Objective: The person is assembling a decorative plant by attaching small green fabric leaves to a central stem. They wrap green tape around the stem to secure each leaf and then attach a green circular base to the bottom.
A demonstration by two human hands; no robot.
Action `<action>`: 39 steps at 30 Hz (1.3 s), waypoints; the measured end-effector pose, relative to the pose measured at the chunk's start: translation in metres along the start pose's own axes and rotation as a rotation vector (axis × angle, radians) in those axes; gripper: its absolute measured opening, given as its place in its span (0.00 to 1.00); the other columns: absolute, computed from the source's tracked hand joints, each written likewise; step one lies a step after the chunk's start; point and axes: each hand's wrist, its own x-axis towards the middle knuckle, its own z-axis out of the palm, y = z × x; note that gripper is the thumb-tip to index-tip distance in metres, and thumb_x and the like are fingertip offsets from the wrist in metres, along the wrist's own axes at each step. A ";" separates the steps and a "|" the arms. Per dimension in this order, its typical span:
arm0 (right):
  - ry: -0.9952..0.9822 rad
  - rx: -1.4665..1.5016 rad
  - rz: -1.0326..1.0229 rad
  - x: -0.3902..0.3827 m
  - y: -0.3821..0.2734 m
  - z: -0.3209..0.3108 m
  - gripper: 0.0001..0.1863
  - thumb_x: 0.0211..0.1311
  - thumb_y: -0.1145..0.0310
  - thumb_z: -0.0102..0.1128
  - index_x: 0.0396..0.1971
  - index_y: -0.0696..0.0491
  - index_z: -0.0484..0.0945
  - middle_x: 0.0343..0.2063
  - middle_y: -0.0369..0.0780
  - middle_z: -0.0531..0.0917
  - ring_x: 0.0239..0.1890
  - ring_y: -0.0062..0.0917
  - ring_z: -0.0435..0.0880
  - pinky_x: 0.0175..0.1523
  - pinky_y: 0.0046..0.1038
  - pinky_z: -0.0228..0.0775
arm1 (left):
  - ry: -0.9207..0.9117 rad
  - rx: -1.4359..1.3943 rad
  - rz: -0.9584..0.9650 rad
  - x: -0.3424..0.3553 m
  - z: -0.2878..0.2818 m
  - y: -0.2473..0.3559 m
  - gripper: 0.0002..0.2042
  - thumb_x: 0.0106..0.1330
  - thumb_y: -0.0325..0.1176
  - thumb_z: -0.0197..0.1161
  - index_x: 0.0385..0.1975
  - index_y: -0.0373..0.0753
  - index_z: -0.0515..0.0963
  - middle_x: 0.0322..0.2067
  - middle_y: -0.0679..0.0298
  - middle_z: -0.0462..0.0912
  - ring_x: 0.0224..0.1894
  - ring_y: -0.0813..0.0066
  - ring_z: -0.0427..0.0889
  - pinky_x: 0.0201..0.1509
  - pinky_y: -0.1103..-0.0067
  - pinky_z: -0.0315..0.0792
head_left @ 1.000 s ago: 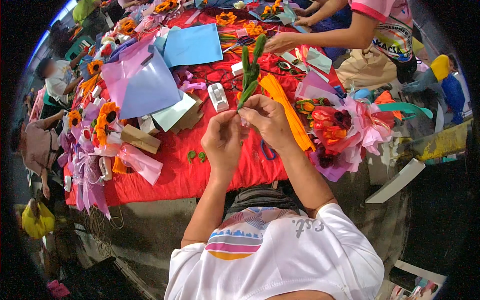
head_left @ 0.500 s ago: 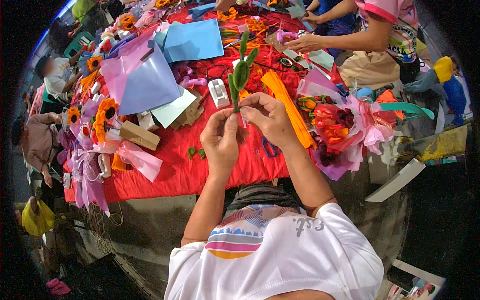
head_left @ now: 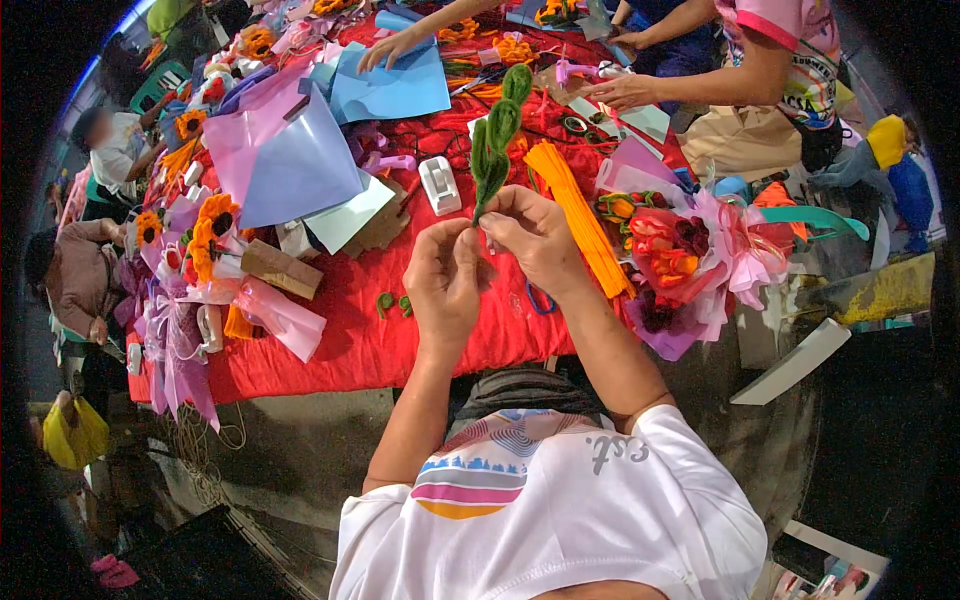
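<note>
Both my hands are raised over the near part of the red-covered table, pinching the lower end of a green fuzzy pipe-cleaner stem [head_left: 493,150] with looped leaves. It stands nearly upright, leaning a little to the right at its top. My right hand [head_left: 530,235] holds it between thumb and fingertips. Close beside it, my left hand [head_left: 443,280] has its thumb and fingers closed at the stem's base. A white tape dispenser [head_left: 440,187] lies just beyond my left hand. Two small green curled pieces [head_left: 385,305] rest left of my left wrist.
A bundle of orange pipe cleaners [head_left: 578,220] and a wrapped red bouquet [head_left: 668,255] lie to the right. Blue-violet sheets [head_left: 300,165], a blue sheet [head_left: 390,85] and sunflower bouquets [head_left: 212,230] cover the left. Across the table, a co-worker's hand [head_left: 392,47] reaches over the blue sheet.
The green stem has turned in my fingers, its leaves now facing differently and its top farther right. A co-worker's arm has stretched out leftward over the blue sheet.
</note>
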 end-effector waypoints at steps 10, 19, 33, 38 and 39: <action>0.131 -0.152 -0.178 -0.002 0.001 0.008 0.05 0.53 0.75 0.55 0.31 0.58 0.74 0.24 0.32 0.76 0.27 0.11 0.72 0.31 0.15 0.66 | 0.065 0.086 0.125 0.000 0.004 0.001 0.05 0.59 0.22 0.54 0.35 0.33 0.70 0.22 0.66 0.75 0.19 0.83 0.73 0.18 0.88 0.67; 0.037 -0.073 -0.129 0.000 -0.002 0.004 0.07 0.54 0.75 0.54 0.33 0.59 0.74 0.27 0.34 0.78 0.29 0.13 0.75 0.34 0.16 0.68 | -0.018 -0.301 -0.149 0.000 -0.001 0.002 0.07 0.62 0.28 0.53 0.35 0.31 0.71 0.25 0.63 0.76 0.20 0.80 0.74 0.21 0.84 0.71; 0.078 -0.137 -0.083 0.002 0.005 0.004 0.06 0.52 0.73 0.56 0.30 0.59 0.74 0.26 0.34 0.78 0.28 0.13 0.75 0.35 0.17 0.68 | 0.051 0.075 0.066 0.000 -0.002 -0.008 0.03 0.60 0.24 0.54 0.32 0.33 0.70 0.22 0.67 0.74 0.17 0.87 0.70 0.17 0.90 0.64; 0.037 0.023 0.002 0.001 -0.004 0.003 0.07 0.53 0.72 0.55 0.31 0.59 0.75 0.26 0.34 0.78 0.28 0.13 0.74 0.34 0.16 0.67 | 0.064 -0.092 0.002 0.001 0.006 0.001 0.03 0.60 0.24 0.54 0.32 0.33 0.70 0.19 0.69 0.72 0.15 0.90 0.67 0.17 0.90 0.61; 0.037 0.023 0.000 0.001 -0.005 0.003 0.07 0.53 0.72 0.55 0.31 0.59 0.75 0.26 0.34 0.78 0.28 0.13 0.74 0.34 0.16 0.67 | 0.072 -0.088 0.004 0.001 0.006 0.003 0.03 0.60 0.24 0.54 0.32 0.33 0.70 0.19 0.69 0.72 0.15 0.89 0.67 0.17 0.90 0.62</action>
